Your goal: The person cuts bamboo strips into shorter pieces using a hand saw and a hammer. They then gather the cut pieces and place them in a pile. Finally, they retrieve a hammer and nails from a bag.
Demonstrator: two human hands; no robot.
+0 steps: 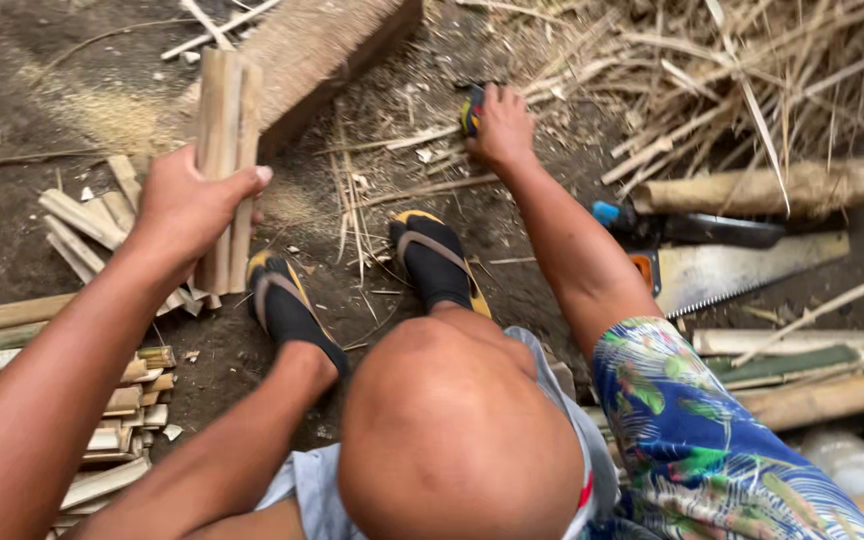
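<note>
My left hand [190, 205] is closed around a bundle of split bamboo strips [226, 120] and holds it upright above the dirt, left of my feet. My right hand [500, 128] is stretched forward to the ground, its fingers curled over a small black and yellow object [470, 108] that is mostly hidden under the hand. My feet, in black socks and yellow sandals [437, 262], rest on the dirt between the two hands. My bent knee [452, 430] fills the lower middle of the view.
A hand saw [742, 270] and a blue-handled blade [697, 228] lie right of my right arm, beside a thick bamboo piece [782, 185]. A wooden beam [322, 45] lies at the top. Cut bamboo slats [122, 410] are stacked at left; dry bamboo scraps [752, 70] are heaped at top right.
</note>
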